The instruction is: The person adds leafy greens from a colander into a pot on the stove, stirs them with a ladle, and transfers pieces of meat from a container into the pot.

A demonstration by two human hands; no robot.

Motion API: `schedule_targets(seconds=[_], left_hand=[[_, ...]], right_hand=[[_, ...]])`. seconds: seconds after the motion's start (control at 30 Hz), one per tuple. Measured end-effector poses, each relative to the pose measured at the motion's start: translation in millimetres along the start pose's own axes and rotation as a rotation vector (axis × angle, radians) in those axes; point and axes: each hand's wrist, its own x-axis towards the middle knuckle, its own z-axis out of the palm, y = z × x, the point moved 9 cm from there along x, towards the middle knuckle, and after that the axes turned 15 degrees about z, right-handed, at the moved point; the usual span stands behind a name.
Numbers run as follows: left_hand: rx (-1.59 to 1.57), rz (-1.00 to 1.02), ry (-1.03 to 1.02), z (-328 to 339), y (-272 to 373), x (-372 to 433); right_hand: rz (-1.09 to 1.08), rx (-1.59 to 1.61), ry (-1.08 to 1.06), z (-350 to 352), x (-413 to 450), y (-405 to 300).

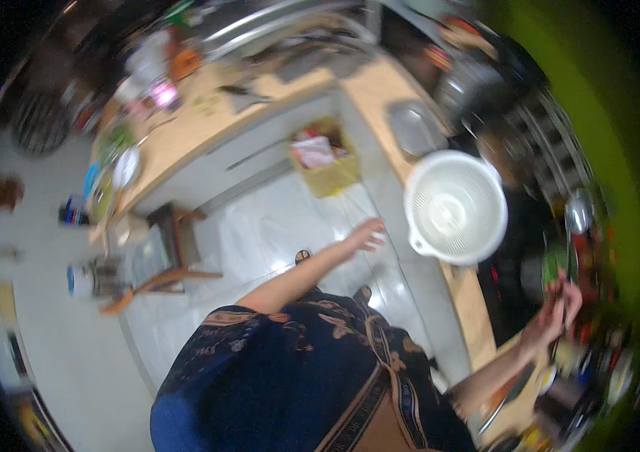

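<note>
My left hand [368,234] hangs above the tiled floor in the middle of the view, empty, with its fingers apart and slightly curled. To its right, a round white plastic colander [456,207] rests at the counter edge beside the black cooktop [515,248]; I am not touching it. My right hand [564,305] reaches over the far right side of the cooktop, next to green food [554,263] in what looks like a dish or pan. The fingers are bent, and blur hides whether they grip something thin.
A clear container [416,127] lies beyond the colander. A yellow bin [328,169] holding waste stands on the floor below the counter [212,135]. A wooden chair [176,254] is at the left. Jars and bottles crowd the lower right, and a metal ladle [580,210] is by the green wall.
</note>
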Motion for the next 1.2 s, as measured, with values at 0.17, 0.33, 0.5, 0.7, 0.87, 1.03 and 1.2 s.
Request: schedule_targets(seconds=[0.17, 0.33, 0.5, 0.7, 0.87, 1.03, 1.2], left_hand=[[-0.112, -0.068, 0.199, -76, 12, -51], [-0.716, 0.214, 0.266, -199, 82, -80], [-0.857, 0.604, 0.386, -321, 216, -157], [-0.304, 0.671, 0.752, -488, 210, -228], [0.003, 0.344, 0.559, -493, 195, -247], [-0.513, 0.725, 0.428, -500, 275, -213], [-0.323, 0.78, 0.842, -576, 347, -235]], right_hand=[[-0.097, -0.253, 0.092, 154, -29, -34], [0.298, -0.003, -0.12, 352, -68, 20], [0.521, 0.064, -0.523, 543, -111, 41], [0.503, 0.128, -0.738, 695, -121, 28], [0.527, 0.164, -0.9, 787, -130, 46], [0.377, 0.253, -1.39, 891, -199, 59], [-0.152, 0.151, -1.592, 971, -203, 29]])
